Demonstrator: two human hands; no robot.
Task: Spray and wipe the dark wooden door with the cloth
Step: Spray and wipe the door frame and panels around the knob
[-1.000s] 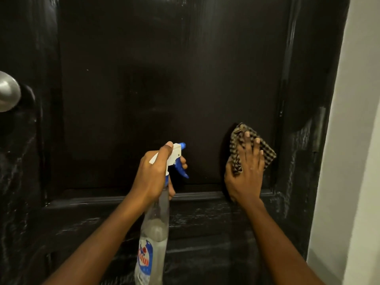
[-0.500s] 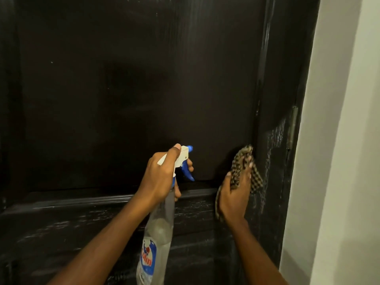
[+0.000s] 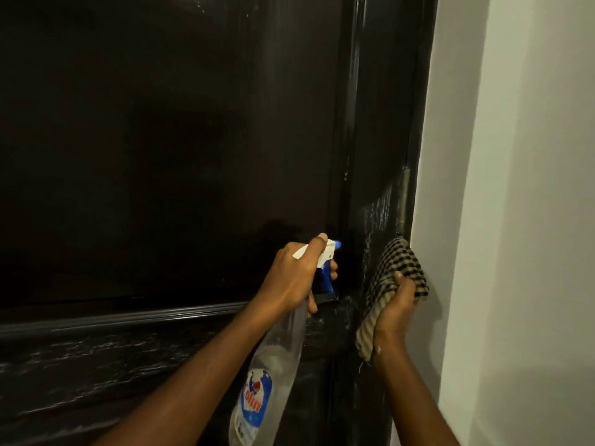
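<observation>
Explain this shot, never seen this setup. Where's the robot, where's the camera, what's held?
There is no robot here: a person works with two bare hands. The one camera is wide-angle, worn on the person's head, looking forward and down at the hands. Ahead stands a dark wooden door, with a pale wall to its right. The left hand grips a clear spray bottle by its white and blue trigger head, nozzle toward the door. The right hand holds a checked cloth against the door's right edge, beside the wall. Pale streaks show on the wood nearby.
</observation>
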